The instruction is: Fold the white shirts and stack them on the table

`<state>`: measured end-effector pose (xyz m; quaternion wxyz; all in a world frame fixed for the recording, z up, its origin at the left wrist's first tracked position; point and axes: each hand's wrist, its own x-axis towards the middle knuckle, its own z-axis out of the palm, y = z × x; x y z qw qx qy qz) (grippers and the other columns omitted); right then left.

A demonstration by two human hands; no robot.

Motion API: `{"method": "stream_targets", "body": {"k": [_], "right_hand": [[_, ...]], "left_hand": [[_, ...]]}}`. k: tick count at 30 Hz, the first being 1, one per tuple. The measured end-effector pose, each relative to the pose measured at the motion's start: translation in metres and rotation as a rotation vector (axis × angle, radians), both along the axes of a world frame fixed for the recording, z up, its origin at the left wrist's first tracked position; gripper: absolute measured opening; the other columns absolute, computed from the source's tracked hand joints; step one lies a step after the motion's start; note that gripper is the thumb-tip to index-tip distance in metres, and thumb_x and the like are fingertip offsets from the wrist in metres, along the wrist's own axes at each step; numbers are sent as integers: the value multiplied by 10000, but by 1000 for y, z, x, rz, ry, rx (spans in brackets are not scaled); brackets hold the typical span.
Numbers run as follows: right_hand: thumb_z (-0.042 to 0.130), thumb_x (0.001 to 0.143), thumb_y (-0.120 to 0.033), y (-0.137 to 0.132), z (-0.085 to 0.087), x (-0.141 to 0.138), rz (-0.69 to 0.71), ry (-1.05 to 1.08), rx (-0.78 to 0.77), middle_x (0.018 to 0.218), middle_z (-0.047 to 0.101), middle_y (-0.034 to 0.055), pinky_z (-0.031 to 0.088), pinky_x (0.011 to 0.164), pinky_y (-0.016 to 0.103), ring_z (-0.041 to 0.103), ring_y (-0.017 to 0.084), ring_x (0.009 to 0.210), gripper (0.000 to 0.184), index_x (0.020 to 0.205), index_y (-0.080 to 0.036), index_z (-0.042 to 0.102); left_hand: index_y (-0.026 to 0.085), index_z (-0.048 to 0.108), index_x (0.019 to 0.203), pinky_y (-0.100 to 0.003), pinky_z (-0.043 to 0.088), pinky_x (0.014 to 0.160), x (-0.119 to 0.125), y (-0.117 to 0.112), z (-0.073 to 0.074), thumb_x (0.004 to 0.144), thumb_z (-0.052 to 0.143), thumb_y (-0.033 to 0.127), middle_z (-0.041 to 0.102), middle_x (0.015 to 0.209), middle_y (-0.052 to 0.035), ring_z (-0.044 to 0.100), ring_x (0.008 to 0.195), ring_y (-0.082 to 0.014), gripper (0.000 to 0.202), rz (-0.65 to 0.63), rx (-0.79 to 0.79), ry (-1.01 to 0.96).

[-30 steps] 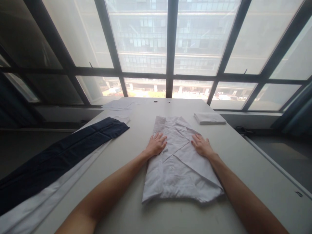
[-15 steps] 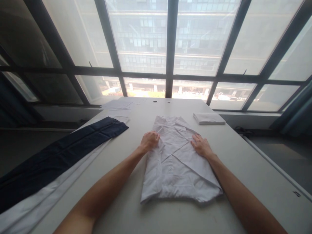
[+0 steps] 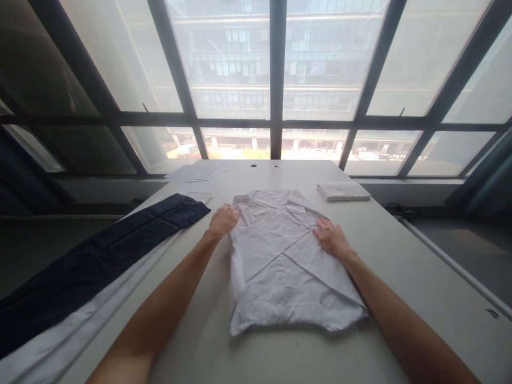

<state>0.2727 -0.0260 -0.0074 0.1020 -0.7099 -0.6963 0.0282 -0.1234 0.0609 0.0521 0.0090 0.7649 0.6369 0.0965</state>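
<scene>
A partly folded white shirt (image 3: pixel 280 266) lies in the middle of the white table (image 3: pixel 400 277), its collar end away from me. My left hand (image 3: pixel 222 221) is closed on the shirt's upper left edge, its fingers curled into the cloth. My right hand (image 3: pixel 331 237) rests flat on the shirt's right side with its fingers spread, pressing the fold down.
A long dark navy cloth (image 3: pixel 92 261) lies over a white cloth (image 3: pixel 60 341) along the table's left edge. A small folded white cloth (image 3: pixel 343 191) sits at the far right. Flat white sheets (image 3: pixel 192 173) lie at the far left. Large windows stand behind the table.
My left hand has moved left and away from me, closing from flat to a grip and drawing the shirt's upper left edge outward. The right hand has stayed in place.
</scene>
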Motion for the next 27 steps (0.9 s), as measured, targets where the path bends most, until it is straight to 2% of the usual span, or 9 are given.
{"method": "stream_targets", "body": {"k": [3, 7, 11, 15, 17, 20, 22, 24, 27], "right_hand": [[367, 1020, -428, 0, 0, 1, 1, 3, -2, 1606, 364, 115, 218, 1191, 542, 303, 250, 1483, 531, 1490, -194, 446], [368, 1020, -427, 0, -1, 1, 0, 8, 9, 1601, 374, 113, 216, 1193, 544, 309, 251, 1479, 534, 1490, -185, 449], [381, 1015, -424, -1, -2, 1, -2, 4, 15, 1600, 374, 122, 221, 1191, 544, 316, 255, 1475, 542, 1490, -171, 451], [376, 1014, -427, -1, -1, 1, -2, 6, 11, 1605, 364, 123, 214, 1194, 538, 311, 249, 1478, 545, 1490, -173, 452], [371, 1014, -431, 0, -1, 1, -6, 5, 2, 1609, 355, 122, 208, 1196, 534, 305, 246, 1481, 547, 1492, -177, 450], [366, 1015, -432, 0, -2, 1, -7, 1, -3, 1612, 350, 122, 207, 1196, 531, 299, 244, 1483, 550, 1497, -179, 444], [364, 1016, -434, -1, -2, 2, -5, -1, 0, 1611, 351, 124, 208, 1195, 533, 299, 246, 1483, 552, 1498, -177, 442], [361, 1018, -438, -1, -3, 2, -4, -3, 0, 1610, 354, 125, 209, 1194, 534, 300, 246, 1483, 552, 1500, -180, 439], [361, 1018, -439, 0, -2, 2, -6, 1, -3, 1605, 365, 121, 212, 1193, 535, 307, 243, 1481, 545, 1499, -193, 439]], "left_hand": [[188, 583, 1381, -358, 370, 1145, 12, 0, -6, 970, 464, 409, 530, 1484, -125, 463, 1393, -259, 482, -190, -66, 10], [193, 490, 1472, -354, 339, 1166, -4, 3, -5, 898, 602, 448, 422, 1568, -129, 387, 1451, -270, 638, -387, -322, 78], [189, 368, 1544, -353, 305, 1178, -45, 6, 5, 770, 743, 418, 302, 1624, -142, 352, 1469, -279, 891, -374, -432, 99], [177, 458, 1484, -355, 338, 1156, -64, 10, 13, 741, 755, 394, 415, 1566, -149, 438, 1418, -275, 829, -319, -366, 43], [164, 511, 1442, -369, 333, 1163, -54, 9, 13, 820, 679, 381, 460, 1537, -154, 437, 1419, -278, 680, -292, -294, 24], [168, 513, 1439, -380, 315, 1180, -20, 2, 4, 941, 527, 354, 464, 1536, -148, 403, 1442, -255, 531, -307, -202, -7], [174, 490, 1458, -416, 327, 1176, 8, -8, -10, 989, 460, 369, 455, 1540, -155, 396, 1446, -260, 509, -320, -118, -32], [199, 437, 1502, -520, 313, 1169, 31, -20, -27, 1021, 403, 423, 389, 1581, -162, 331, 1478, -304, 532, -276, -54, -20], [260, 359, 1554, -636, 212, 1171, 49, -32, -48, 1041, 313, 500, 260, 1648, -128, 200, 1520, -348, 568, -242, -18, -7]]}}
